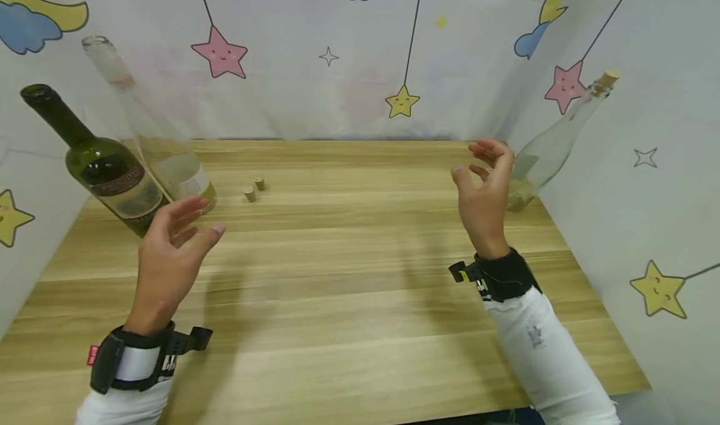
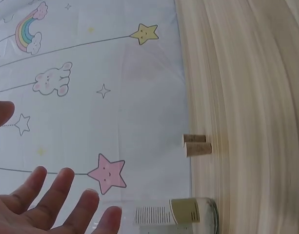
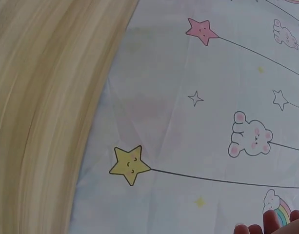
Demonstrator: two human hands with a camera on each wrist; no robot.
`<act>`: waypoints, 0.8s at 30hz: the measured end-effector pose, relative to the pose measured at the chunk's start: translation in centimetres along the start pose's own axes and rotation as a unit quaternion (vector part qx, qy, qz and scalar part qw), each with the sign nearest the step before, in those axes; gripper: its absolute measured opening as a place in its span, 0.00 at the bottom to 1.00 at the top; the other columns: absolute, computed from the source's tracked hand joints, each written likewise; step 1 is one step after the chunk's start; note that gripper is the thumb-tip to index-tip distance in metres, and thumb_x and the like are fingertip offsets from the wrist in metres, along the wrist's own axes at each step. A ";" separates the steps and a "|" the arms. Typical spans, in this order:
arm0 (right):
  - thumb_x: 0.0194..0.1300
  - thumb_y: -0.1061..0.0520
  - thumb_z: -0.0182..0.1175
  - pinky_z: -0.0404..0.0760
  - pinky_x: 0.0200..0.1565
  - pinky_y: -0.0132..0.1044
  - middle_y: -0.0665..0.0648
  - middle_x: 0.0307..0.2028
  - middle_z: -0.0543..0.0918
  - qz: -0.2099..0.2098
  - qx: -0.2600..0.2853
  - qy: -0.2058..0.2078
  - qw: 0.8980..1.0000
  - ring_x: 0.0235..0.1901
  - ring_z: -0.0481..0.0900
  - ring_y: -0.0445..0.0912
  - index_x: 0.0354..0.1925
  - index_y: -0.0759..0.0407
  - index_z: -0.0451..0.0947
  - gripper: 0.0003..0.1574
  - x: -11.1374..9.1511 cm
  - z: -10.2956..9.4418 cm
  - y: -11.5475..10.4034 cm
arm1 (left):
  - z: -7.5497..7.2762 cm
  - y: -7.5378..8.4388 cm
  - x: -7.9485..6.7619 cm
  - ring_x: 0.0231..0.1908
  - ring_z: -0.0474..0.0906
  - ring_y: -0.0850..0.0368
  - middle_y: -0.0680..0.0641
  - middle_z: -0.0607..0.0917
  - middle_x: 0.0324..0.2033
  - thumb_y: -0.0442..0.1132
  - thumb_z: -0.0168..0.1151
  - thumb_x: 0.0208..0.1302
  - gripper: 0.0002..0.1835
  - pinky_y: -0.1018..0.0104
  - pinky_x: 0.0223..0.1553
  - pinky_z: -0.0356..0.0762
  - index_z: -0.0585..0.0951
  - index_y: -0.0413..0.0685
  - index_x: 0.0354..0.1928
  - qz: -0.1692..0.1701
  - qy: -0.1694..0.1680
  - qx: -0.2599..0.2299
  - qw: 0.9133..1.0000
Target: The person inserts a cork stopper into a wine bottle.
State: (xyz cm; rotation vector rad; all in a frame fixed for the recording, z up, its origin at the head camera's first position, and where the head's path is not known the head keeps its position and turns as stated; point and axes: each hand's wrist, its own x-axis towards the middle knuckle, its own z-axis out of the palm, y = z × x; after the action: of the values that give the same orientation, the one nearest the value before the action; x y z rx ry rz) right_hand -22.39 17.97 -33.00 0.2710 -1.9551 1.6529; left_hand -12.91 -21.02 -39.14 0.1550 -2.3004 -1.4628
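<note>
Left hand [image 1: 169, 259] hovers near green bottle [image 1: 117, 176] and uncorked clear bottle [image 1: 160, 144], right hand [image 1: 485, 203] near stoppered bottle [image 1: 554, 144], both holding nothing, fingers loosely bent, while two corks [image 1: 250, 194] stand on table [image 1: 337, 275], presumably set on flat ends against rolling.

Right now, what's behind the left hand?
In the head view, the dark green bottle, the clear bottle beside it and the tabletop show behind the left hand. It covers part of both bottles' lower ends; anything else there is hidden.
</note>
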 end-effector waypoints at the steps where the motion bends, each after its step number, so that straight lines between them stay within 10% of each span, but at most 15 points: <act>1: 0.63 0.76 0.51 0.66 0.59 0.47 0.66 0.55 0.69 0.002 -0.001 -0.007 1.000 0.59 0.65 0.56 0.59 0.72 0.62 0.26 -0.2 0.2 0.1 | -0.5 -0.2 0.0 0.63 0.70 0.56 0.51 0.76 0.62 0.39 0.68 0.66 0.29 0.75 0.61 0.69 0.71 0.54 0.68 -0.008 0.015 0.000 1.000; 17: 0.67 0.75 0.51 0.70 0.53 0.35 0.56 0.53 0.73 -0.004 0.037 -0.018 0.999 0.56 0.70 0.52 0.60 0.63 0.66 0.25 -1.3 -0.7 3.1 | -6.1 -0.4 4.5 0.54 0.64 0.69 0.64 0.69 0.55 0.42 0.69 0.60 0.31 0.71 0.55 0.64 0.71 0.53 0.65 -0.015 0.260 0.076 0.962; 24: 0.69 0.76 0.50 0.71 0.53 0.33 0.59 0.52 0.73 -0.009 0.045 -0.039 0.998 0.54 0.70 0.50 0.61 0.65 0.66 0.24 -2.1 -0.3 2.6 | -7.8 -1.0 7.9 0.63 0.53 0.65 0.53 0.56 0.70 0.48 0.68 0.60 0.46 0.64 0.68 0.57 0.50 0.63 0.73 -0.076 0.213 0.036 0.973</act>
State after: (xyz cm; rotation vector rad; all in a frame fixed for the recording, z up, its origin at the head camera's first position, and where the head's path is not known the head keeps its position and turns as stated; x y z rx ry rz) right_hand -21.85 18.44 -36.33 0.3913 -1.9316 1.7451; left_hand -17.12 -30.48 -35.01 0.6174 -2.0218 -1.2651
